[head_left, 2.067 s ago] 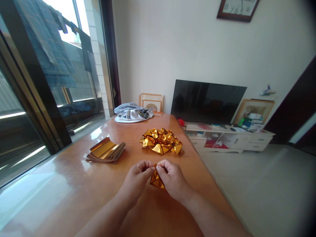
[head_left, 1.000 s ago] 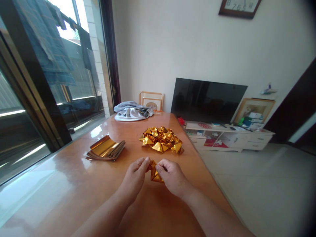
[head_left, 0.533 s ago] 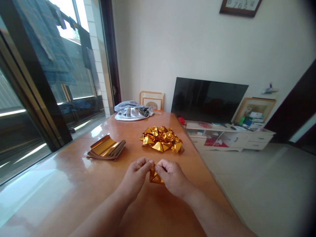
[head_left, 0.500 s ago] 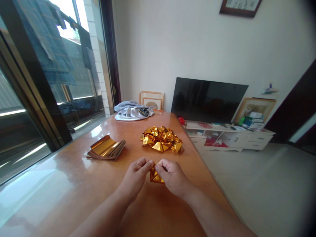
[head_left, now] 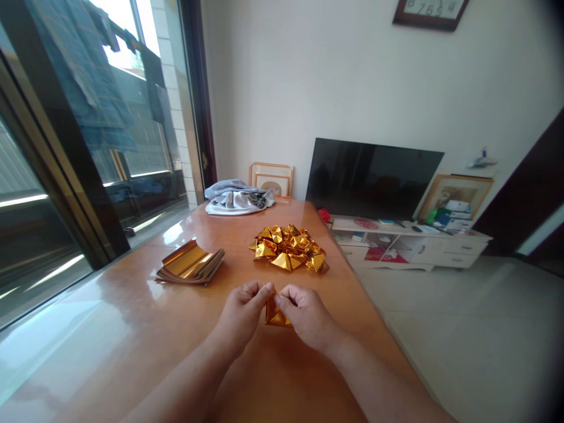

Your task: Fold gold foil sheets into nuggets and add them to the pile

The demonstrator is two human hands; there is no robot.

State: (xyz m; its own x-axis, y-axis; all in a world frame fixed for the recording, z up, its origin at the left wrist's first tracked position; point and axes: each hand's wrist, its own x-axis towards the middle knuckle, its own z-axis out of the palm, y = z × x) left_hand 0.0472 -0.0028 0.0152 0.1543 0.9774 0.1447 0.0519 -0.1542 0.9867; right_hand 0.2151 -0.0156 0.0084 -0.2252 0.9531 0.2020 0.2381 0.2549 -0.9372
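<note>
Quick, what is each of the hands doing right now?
Left hand: closed, pinching the gold foil piece.
Right hand: closed, pinching the same piece from the other side.

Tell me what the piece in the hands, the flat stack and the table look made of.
Folded piece, pinched by left hand and right hand: likely gold foil paper, mirror glints, sharp creases.
Flat stack: apparently the same foil sheets, shiny gold top, curled edge.
Table: looks like glossy lacquered wood, orange-brown, window reflections.

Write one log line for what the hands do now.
left hand: pinching gold paper | right hand: pinching same paper | behind: folded gold pile, flat sheets | table
</note>
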